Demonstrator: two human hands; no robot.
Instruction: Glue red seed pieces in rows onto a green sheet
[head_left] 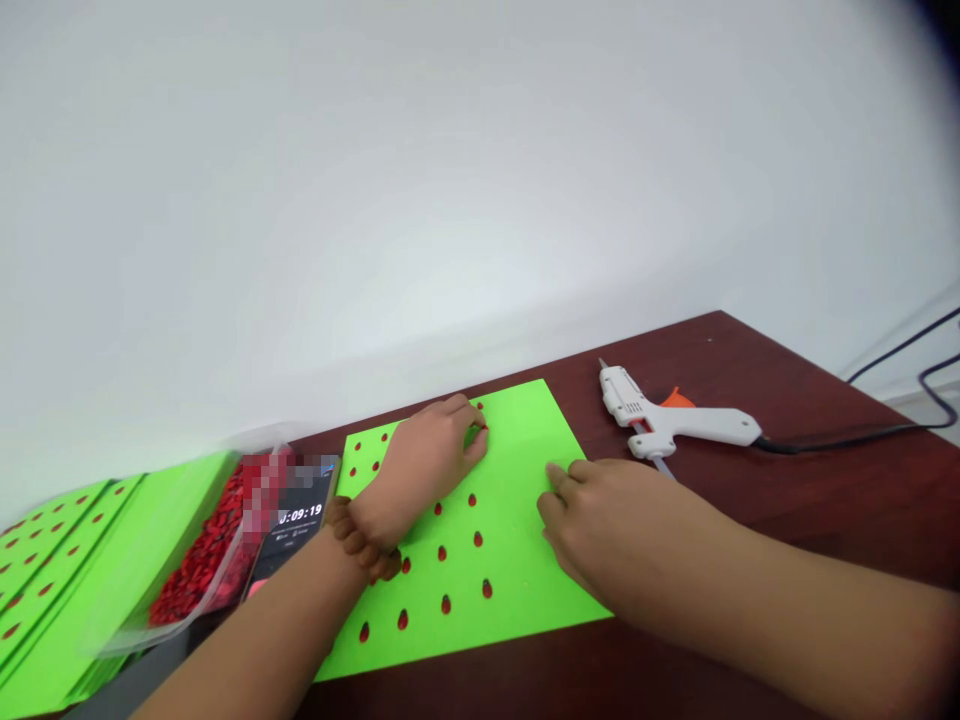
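Fingers (457,410) of the left hand (431,448) arch over the green sheet (525,540), thumb and index tip nearly meeting at a tiny red fleck; from where I sit I cannot tell whether they grip it or press it down. I see the right hand (600,510) loosely curled at the sheet's right edge, nothing visible in its grasp, its inner fingers too tucked for me to judge whether they pinch the edge. The sheet is smooth, matte and flat on the dark reddish, wood-grained table (720,365), dotted with small oval red-and-black pieces (487,588) in rough rows; the left forearm and a bracelet (360,535) of chunky brown beads hide some of them. Right of the sheet I have a white plastic glue gun (712,425) with an orange trigger and a black cable (840,440) running out of frame. To the left, a clear, crinkled bag (199,575) of red pieces overlaps more green sheets (142,540), cut off by my view's edge. Beside it lies a dark, glossy phone (296,515), its first digits hard to read and its top partly masked by blocky pixels.
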